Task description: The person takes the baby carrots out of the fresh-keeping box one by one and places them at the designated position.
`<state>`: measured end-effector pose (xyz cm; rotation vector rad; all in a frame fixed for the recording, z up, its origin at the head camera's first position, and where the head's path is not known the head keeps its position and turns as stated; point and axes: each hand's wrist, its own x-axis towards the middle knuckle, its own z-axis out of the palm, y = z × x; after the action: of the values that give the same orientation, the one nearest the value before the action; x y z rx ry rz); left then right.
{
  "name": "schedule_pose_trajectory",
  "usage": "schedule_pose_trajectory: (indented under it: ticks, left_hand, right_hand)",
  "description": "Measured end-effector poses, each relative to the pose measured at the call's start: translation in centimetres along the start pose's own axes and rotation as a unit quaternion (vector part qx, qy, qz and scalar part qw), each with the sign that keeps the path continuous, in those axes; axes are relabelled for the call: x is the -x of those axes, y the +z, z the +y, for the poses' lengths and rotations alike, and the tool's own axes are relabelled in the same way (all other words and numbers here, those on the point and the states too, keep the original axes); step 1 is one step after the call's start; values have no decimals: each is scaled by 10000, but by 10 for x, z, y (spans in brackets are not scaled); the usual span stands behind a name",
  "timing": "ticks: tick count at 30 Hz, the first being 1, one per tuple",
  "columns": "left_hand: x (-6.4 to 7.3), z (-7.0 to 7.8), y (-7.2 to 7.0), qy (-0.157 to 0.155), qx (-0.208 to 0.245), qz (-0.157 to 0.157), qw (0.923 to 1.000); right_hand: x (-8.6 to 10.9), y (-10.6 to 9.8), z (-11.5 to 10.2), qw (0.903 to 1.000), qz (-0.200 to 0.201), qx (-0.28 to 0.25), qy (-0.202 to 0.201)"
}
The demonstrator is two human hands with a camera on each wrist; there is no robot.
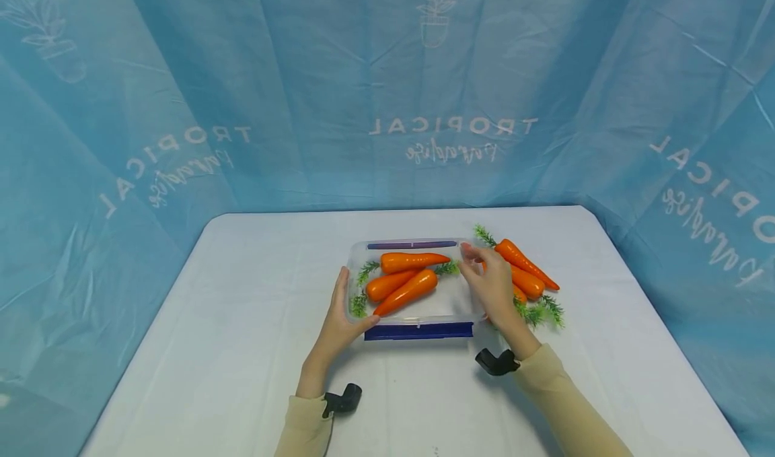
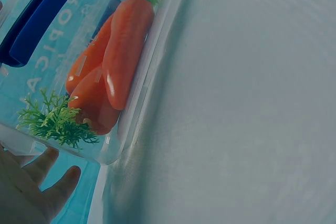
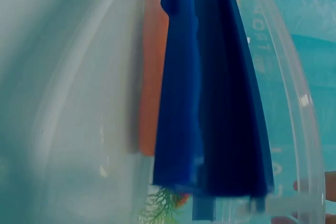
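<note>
A clear plastic food box with blue clasps sits on the table. Inside lie three orange carrots with green leafy tops. My left hand holds the box at its left side, thumb on the front left corner of the rim and fingers along the wall; its fingers show beyond the box in the left wrist view. My right hand grips the right rim near the back corner with bent fingers. The lowered front clasp fills much of the right wrist view.
More carrots with leafy tops lie in a pile just right of the box, partly behind my right hand. The white table ends at a blue printed curtain at the back and sides.
</note>
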<state>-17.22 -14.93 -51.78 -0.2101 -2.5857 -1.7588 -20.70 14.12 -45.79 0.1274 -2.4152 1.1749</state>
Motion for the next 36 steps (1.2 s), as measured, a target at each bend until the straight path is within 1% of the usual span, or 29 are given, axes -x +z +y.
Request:
schedule_pose_trajectory:
  ticks: [7, 11, 13, 19, 23, 25, 27, 30, 33, 36]
  left_hand:
    - [1, 1, 0, -25, -14, -7, 10000]
    - [0, 2, 0, -23, 17, -18, 10000]
    - [0, 2, 0, -20, 19, -17, 10000]
    - [0, 1, 0, -4, 32, -14, 10000]
    - [0, 1, -1, 11, 21, -23, 10000]
    - [-1, 1, -1, 29, 1, -22, 10000]
    - [-1, 0, -1, 43, -32, -9, 10000]
    - [-2, 0, 0, 66, -51, 10, 10000]
    - [-2, -1, 0, 76, -54, 20, 10000]
    - [-1, -2, -1, 74, -62, 27, 9999]
  right_hand:
    - [-2, 13, -4, 9996, -149, 60, -228]
    - [-2, 20, -7, 9990, -325, 106, -298]
    - [-3, 23, -8, 9983, -418, 223, -344]
    - [-4, 30, -13, 9966, -670, 338, -354]
    - [-5, 33, -15, 9944, -817, 418, -518]
    - [-6, 35, -16, 9929, -965, 442, -531]
    - [-7, 36, -17, 9911, -1165, 469, -447]
    - [-8, 37, -17, 9855, -1568, 550, -333]
    - [-8, 38, -16, 9802, -1896, 513, -236]
    - [-9, 41, -14, 9766, -2085, 508, -112]
